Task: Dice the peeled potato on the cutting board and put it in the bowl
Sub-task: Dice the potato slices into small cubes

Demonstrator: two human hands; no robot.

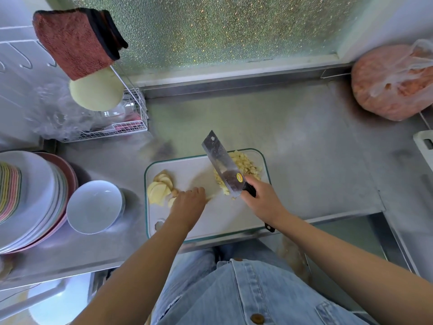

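white bowl (95,206), pale yellow potato dice (246,165), black-handled cleaver (222,164)

The scene was lit brightly by daylight diffused through the pebbled frosted-glass window (222,31). Hazy glare was spread over the brushed stainless-steel counter (304,137), and a soft shadow was cast beside the round white ceramic bowl (93,207). Straight edges were bowed by wide-angle distortion.
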